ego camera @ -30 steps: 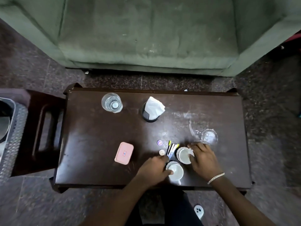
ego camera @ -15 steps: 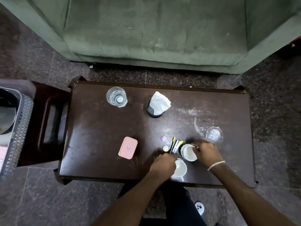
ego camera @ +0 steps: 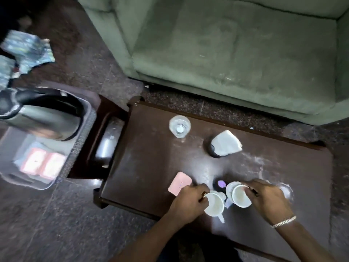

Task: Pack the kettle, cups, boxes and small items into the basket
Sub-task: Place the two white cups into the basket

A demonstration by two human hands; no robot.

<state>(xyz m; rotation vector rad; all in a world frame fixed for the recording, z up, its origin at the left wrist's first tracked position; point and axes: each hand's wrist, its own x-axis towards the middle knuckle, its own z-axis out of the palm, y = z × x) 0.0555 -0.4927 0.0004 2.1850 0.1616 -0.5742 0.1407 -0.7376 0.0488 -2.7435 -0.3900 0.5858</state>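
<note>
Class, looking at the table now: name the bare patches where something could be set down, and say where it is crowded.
Bare: the table between drinking glass and pink box, and its far right end. Crowded: the near edge, where left hand and right hand hold white cups.

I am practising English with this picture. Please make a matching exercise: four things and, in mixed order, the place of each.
Things:
1. kettle
2. pink box
3. white cup
4. glass

Places:
A. in the right hand
B. at the far edge of the table
C. in the basket
D. on the table, beside the left hand

Pairs: 1-C, 2-D, 3-A, 4-B
</note>
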